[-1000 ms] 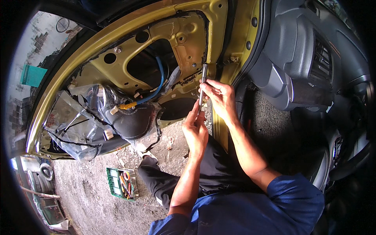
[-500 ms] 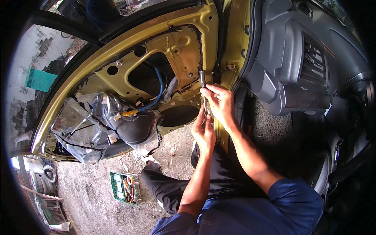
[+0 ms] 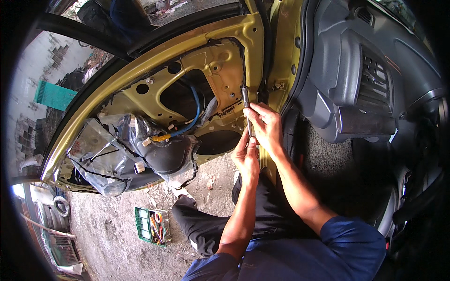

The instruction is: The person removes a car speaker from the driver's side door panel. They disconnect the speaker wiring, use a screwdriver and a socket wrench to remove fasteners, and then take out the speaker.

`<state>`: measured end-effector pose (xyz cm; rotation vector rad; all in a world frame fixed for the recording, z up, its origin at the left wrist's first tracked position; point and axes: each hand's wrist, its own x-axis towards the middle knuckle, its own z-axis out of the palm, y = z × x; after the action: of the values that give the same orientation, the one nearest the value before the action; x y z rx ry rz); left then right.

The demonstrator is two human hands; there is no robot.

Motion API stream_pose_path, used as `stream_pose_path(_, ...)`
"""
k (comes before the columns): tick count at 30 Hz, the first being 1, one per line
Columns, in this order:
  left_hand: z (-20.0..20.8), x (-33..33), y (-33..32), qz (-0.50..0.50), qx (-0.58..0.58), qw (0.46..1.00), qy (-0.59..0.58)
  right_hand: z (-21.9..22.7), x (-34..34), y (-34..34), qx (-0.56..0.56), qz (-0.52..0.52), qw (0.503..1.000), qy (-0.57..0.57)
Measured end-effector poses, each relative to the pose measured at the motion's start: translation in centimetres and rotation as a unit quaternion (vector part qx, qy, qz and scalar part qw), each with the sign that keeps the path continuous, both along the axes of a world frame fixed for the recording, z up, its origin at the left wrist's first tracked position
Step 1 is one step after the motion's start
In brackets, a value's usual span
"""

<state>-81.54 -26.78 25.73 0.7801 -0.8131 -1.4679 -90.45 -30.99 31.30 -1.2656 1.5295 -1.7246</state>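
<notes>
Twice clamped on rod [image 3: 246,97]: left hand [image 3: 247,158], right hand [image 3: 266,129]; door edge [image 3: 253,61] at twelve o'clock, open ground [image 3: 213,171] at eight.

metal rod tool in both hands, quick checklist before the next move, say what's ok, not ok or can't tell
1. Right hand on the metal rod: ok, fingers pinch it partway along.
2. Left hand on the rod: ok, fingers hold it below the right hand.
3. Rod's upper tip touching the gold door: cannot tell, contact is too small to see.
4. Blue cable apart from the rod: ok, it curves to its left.
5. Toolbox shut: not ok, it lies open on the ground.
</notes>
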Motion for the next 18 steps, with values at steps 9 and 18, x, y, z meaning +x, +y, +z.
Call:
stream_pose_path(9,0.0,0.1,-0.6,0.021,0.000,0.999,-0.039,-0.7,0.7,-0.8,-0.070,0.015,0.989,-0.131)
stream_pose_path(18,-1.7,0.4,-1.3,0.034,-0.011,0.999,-0.033,-0.5,0.9,-1.4,-0.043,-0.031,0.993,-0.104)
